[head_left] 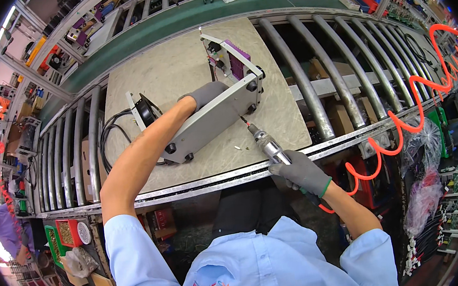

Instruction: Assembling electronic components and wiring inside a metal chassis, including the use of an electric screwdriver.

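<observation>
A grey metal chassis with black rubber feet stands tilted on its side on a pale board. Its open interior faces away and holds a purple part and wiring; a black fan sits at its left end. My gloved left hand reaches over the top edge into the chassis, its fingers hidden behind the panel. In my gloved right hand is a silver pneumatic screwdriver, its bit pointing at the chassis's bottom panel near the right feet. Whether the tip touches cannot be made out.
Metal rollers flank the board on both sides. An orange coiled air hose runs from the tool to the upper right. Black cable lies left of the chassis. Red screw bin at lower left; a green belt runs beyond.
</observation>
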Motion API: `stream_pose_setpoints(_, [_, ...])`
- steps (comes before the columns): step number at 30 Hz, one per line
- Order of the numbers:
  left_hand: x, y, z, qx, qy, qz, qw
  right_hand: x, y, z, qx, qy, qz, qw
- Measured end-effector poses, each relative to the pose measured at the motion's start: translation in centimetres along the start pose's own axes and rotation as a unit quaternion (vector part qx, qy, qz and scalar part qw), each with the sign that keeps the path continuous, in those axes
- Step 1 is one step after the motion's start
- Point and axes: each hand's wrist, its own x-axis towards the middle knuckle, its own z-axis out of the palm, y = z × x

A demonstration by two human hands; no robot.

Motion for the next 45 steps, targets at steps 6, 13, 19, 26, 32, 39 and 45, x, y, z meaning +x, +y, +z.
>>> stream_pose_setpoints(6, [-0.7, 0.5, 0.3, -0.043, -0.039, -0.006, 0.998, 0.3, -0.1, 0.4, -0.011, 0.017, 0.003, 1.0])
stream_pose_setpoints(13, [-2.7, 0.9, 1.8, -0.023, -0.054, 0.013, 0.998, -1.0, 1.7, 3.4, 0.036, 0.018, 0.024, 0.999])
stream_pose_setpoints(19, [-2.9, 0.4, 2.6, 0.051, -0.042, 0.033, 0.997, -2.4, 2.4, 5.9, 0.121, 0.018, 0.035, 0.992])
stream_pose_setpoints(26, [-2.9, -0.4, 2.4, 0.146, 0.006, 0.025, 0.989, -1.9, 3.1, 5.9, 0.11, 0.012, 0.027, 0.994])
stream_pose_setpoints(32, [-2.6, -2.8, 2.7, 0.232, 0.047, 0.032, 0.971, -2.1, 2.8, 6.1, 0.117, 0.011, 0.024, 0.993])
stream_pose_setpoints(39, [-3.0, -1.8, 2.2, 0.298, 0.003, 0.037, 0.954, -1.8, 3.1, 6.2, 0.109, 0.011, 0.022, 0.994])
stream_pose_setpoints(45, [-3.4, -1.5, 1.7, 0.326, -0.029, -0.01, 0.945, -2.0, 3.0, 6.0, 0.103, 0.001, 0.018, 0.995])
